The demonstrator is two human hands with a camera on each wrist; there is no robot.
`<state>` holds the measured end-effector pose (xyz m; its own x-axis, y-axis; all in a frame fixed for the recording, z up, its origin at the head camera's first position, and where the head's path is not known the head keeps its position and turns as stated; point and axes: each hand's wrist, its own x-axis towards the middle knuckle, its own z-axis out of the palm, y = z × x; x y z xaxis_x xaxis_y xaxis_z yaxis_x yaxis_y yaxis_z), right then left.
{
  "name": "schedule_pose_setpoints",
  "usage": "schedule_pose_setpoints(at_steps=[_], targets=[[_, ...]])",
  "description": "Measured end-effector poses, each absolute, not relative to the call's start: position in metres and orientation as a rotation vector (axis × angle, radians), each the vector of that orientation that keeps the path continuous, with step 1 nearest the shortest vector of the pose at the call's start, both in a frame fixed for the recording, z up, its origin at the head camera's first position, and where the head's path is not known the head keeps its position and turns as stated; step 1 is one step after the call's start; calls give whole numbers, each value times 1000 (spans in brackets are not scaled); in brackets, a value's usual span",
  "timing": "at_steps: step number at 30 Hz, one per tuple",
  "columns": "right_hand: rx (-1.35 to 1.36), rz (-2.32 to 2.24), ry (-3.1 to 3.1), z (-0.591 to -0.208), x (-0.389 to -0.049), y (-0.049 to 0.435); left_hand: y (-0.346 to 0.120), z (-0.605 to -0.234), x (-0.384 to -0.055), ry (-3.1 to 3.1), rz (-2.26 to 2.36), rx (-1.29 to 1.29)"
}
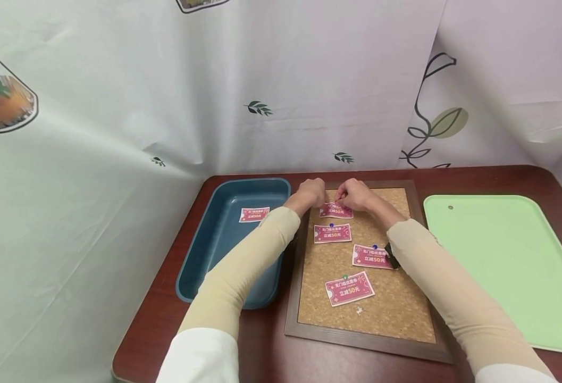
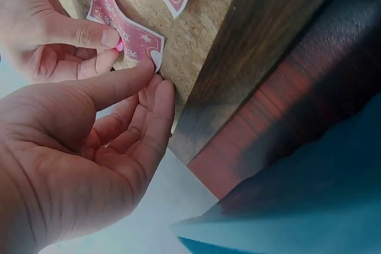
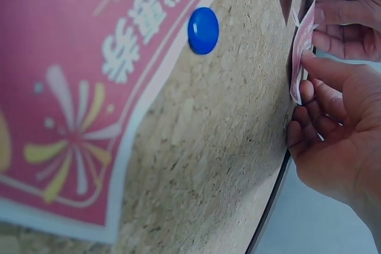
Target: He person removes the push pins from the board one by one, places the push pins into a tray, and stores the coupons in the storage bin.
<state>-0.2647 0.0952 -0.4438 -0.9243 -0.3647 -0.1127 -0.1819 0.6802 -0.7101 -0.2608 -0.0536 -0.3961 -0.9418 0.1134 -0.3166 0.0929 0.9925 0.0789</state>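
Observation:
At the top of a framed cork board point(image 1: 376, 314), both hands work at a pink paper coupon point(image 1: 336, 211). My left hand point(image 1: 312, 192) pinches the coupon's left corner between thumb and fingers, as the left wrist view shows. My right hand point(image 1: 355, 194) holds a pink pushpin point(image 2: 119, 46) under its thumb, against the coupon's upper edge; the pin's tip is hidden. Below, a second coupon point(image 1: 333, 234) hangs from a blue pushpin point(image 1: 331, 225). Another coupon point(image 1: 369, 257) has a blue pushpin point(image 3: 203, 30), and the lowest coupon point(image 1: 350, 290) a green one point(image 1: 345, 276).
A dark blue basin point(image 1: 218, 244) stands left of the board, with one loose coupon point(image 1: 254, 214) inside. On the right lies a light green tray point(image 1: 491, 255) with a small round spot near its top left. A tiny whitish thing point(image 1: 359, 310) sits low on the cork.

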Motion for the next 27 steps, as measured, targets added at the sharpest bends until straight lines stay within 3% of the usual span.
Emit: schedule_pose_setpoints(at_steps=[9, 27], targets=[[-450, -1111, 2667, -447, -264, 96, -62, -397, -260, 2828, 140, 209], [-422, -1112, 2645, -447, -265, 97, -70, -404, -260, 2799, 458, 32]])
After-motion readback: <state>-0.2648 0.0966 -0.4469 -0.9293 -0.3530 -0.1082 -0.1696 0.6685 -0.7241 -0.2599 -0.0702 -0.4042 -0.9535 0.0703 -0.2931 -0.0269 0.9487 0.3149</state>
